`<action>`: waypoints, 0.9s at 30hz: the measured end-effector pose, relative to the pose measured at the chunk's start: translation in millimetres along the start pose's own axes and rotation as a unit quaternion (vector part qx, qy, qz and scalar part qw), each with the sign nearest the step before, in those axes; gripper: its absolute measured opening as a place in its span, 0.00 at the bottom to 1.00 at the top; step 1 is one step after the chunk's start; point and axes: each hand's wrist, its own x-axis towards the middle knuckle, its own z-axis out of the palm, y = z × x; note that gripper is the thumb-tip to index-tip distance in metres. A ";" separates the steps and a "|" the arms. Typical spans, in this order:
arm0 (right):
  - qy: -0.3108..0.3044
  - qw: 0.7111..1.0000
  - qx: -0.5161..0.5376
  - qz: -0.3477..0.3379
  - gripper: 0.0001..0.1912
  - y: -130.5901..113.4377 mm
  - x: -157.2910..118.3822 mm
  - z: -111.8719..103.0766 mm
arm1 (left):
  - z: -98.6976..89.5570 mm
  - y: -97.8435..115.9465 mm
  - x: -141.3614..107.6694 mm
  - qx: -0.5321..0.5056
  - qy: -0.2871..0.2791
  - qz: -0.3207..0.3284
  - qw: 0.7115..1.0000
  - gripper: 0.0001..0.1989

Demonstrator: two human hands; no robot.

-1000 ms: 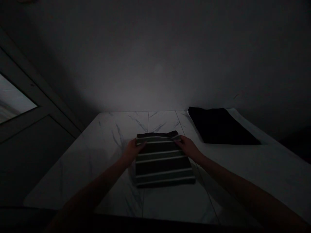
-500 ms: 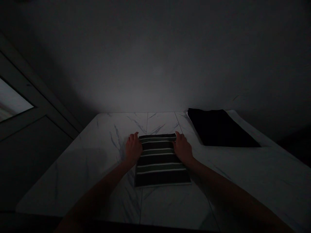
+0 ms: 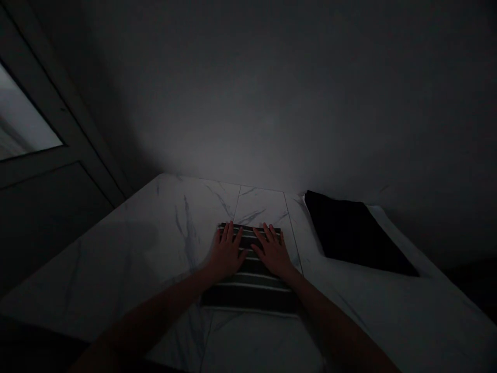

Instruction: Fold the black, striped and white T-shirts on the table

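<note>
A folded striped cloth (image 3: 252, 298), dark with green-grey bands and thin white lines, lies flat in the middle of the marble-patterned table. On its far left part rests my left hand (image 3: 228, 251), palm down with the fingers spread. My right hand (image 3: 273, 252) lies likewise on the far right part, fingers apart and pointing away from me. Both hands press on the cloth's top, and neither grips it. The hands hide some of the cloth's stripes and side edges.
A black folded cloth (image 3: 353, 233) lies at the back right, with something white (image 3: 376, 211) showing beneath its edge. The white marble-patterned table (image 3: 155, 259) meets a grey wall (image 3: 248, 103) behind. A door (image 3: 46, 171) with a glass pane stands at the left. The room is dim.
My hands have let go of the striped cloth's far corners and moved inward, now lying flat on top with fingers spread. The view has tilted slightly.
</note>
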 end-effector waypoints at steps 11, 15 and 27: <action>-0.024 1.000 -0.015 0.006 0.31 -4.8 0.1 -7.0 | -9.7 4.6 3.2 -0.025 -0.015 -0.018 0.999 0.34; -0.004 1.000 -0.020 -0.008 0.32 -11.5 -18.4 -12.8 | -21.5 10.1 -11.6 -0.034 -0.017 -0.018 0.999 0.32; -0.010 0.994 0.017 -0.107 0.31 -24.5 -102.4 -7.1 | -28.6 18.4 -92.9 -0.053 -0.029 0.071 0.996 0.34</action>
